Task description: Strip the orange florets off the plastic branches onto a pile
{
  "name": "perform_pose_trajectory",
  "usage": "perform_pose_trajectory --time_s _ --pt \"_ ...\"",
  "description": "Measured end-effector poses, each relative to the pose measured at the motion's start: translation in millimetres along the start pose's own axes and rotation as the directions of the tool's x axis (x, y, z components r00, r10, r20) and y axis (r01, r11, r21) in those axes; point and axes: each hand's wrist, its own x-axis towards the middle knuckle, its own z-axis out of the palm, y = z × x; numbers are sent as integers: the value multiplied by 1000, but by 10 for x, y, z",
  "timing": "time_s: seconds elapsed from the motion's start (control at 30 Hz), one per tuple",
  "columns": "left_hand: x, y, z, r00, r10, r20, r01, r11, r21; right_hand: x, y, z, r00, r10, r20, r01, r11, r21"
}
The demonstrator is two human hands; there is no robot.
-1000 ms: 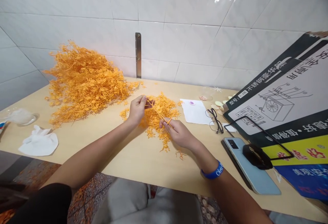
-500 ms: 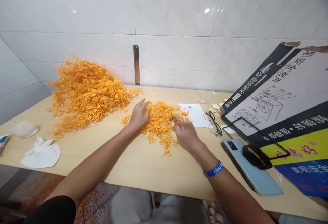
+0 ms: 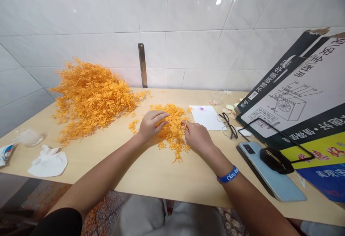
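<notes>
A small heap of orange dried flower sprigs (image 3: 175, 135) lies on the table between my hands. My left hand (image 3: 152, 124) is over the heap's left side, fingers apart and slightly curled, with nothing gripped. At the heap's right edge, my right hand (image 3: 196, 132) pinches a thin orange stem between thumb and forefinger. A blue wristband (image 3: 228, 175) circles my right wrist. Farther left stands a large bushy orange bunch (image 3: 94, 99), with a few loose bits beside it.
White paper (image 3: 208, 117), glasses (image 3: 229, 125) and a light blue phone (image 3: 277, 175) lie on the right, beside printed cardboard (image 3: 285, 103). A crumpled white cloth (image 3: 48, 162) and a clear bag (image 3: 29, 137) are at left. Behind the table (image 3: 151, 175) is a tiled wall.
My left hand has moved right over the heap. The sprig end at my right hand has moved left, towards the heap. The view has shifted slightly.
</notes>
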Motion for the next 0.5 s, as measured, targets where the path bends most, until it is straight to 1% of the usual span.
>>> perform_pose_trajectory --time_s 0.07,0.13,0.17,0.23,0.3,0.37,0.4,0.43,0.5 --pt "-11 -17 -2 996 -81 -39 79 995 -60 0 0 5 1000 13 9 -13 999 32" --pt "-14 -64 -6 972 -223 -73 210 965 -158 -12 -3 0 1000 -13 23 11 995 100" --pt "-12 -98 -6 945 -312 -98 287 936 -205 -23 -8 -7 999 -45 20 42 989 138" --pt "-1 -177 7 871 -475 -124 423 854 -303 -48 -21 -27 992 -129 -13 129 974 185" --pt "12 -250 41 799 -598 -61 518 737 -435 -73 -38 -49 976 -203 -73 213 962 172" --pt "23 -296 91 751 -658 51 573 612 -544 -91 -53 -62 955 -260 -139 278 952 128" --pt "27 -306 118 732 -675 90 592 565 -575 -97 -58 -64 944 -282 -172 303 946 111" --pt "30 -310 143 715 -691 105 603 534 -592 -101 -62 -61 932 -300 -204 325 940 101" --pt "33 -303 180 692 -716 92 609 512 -606 -104 -68 -42 912 -321 -255 355 929 103"
